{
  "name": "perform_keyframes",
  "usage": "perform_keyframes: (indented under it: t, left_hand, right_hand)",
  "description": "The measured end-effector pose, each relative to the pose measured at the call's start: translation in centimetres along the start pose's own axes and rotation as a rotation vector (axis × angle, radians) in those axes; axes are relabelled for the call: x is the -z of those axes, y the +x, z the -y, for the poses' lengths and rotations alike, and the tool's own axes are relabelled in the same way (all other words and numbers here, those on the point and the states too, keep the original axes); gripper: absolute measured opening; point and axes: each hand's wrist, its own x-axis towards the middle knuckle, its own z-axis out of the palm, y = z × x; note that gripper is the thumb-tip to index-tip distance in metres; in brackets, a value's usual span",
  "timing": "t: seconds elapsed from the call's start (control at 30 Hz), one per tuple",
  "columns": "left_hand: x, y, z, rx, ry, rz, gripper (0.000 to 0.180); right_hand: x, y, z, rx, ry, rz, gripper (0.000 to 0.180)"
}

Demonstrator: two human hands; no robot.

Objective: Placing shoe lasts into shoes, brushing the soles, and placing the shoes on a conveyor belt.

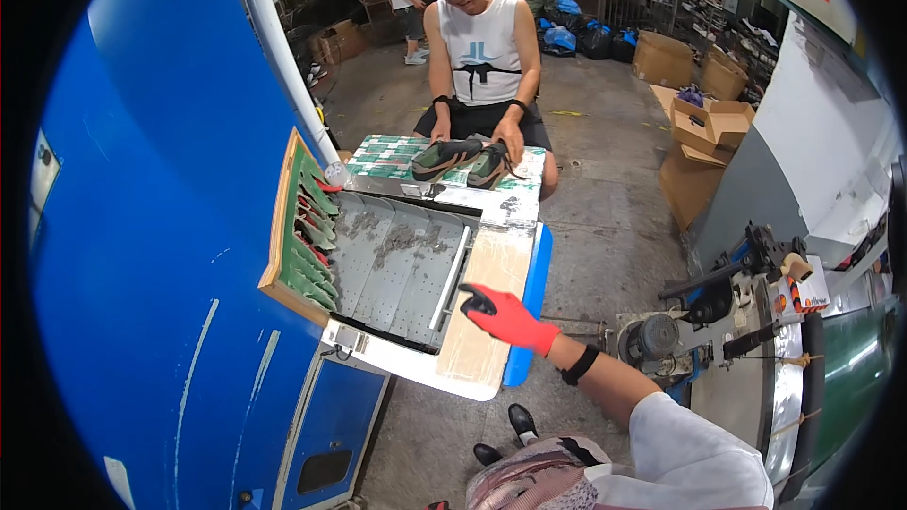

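While my arm stretches out from the lower right, my right hand (508, 316) in its red glove with black fingertips hovers over the pale wooden shelf (491, 321) at the mouth of the big blue machine (142, 255). The fingers are loosely spread and pinch nothing; the fingertips lie just beside the metal bar (451, 279) at the edge of the conveyor. My left hand is out of sight. A black band (578, 365) wraps my wrist.

Just past my fingers, the grey slatted conveyor (397, 264) carries patches of grey dust. On its left side a wooden-framed opening (283, 227) holds green flaps hanging in a row.

Farther on, at the far end of the conveyor, a green-and-white patterned board (387, 159) bears two dark green shoes (463, 161). A seated person in a white sleeveless top (482, 42) rests both hands on them. Behind, cardboard boxes (704, 113) stand on the concrete floor, and another person (408, 5) stands well away.
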Motion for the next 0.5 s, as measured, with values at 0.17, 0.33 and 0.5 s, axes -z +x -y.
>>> perform_keyframes:
  t: [0.17,0.33,0.5]
  left_hand:
    - [1.2,2.0,0.3,-0.163,-0.072,-0.021,0.059]
    - [3.3,5.3,4.3,-0.238,0.084,0.030,0.044]
    - [5.6,5.4,5.0,-0.490,0.321,0.052,0.037]
  right_hand:
    - [-3.4,-12.3,-11.5,-0.124,-0.178,-0.178,0.046]
    - [-3.5,-32.4,-24.3,-0.683,-0.283,-0.139,0.047]
    - [-6.2,-54.0,-31.8,-1.050,-0.203,-0.098,0.034]
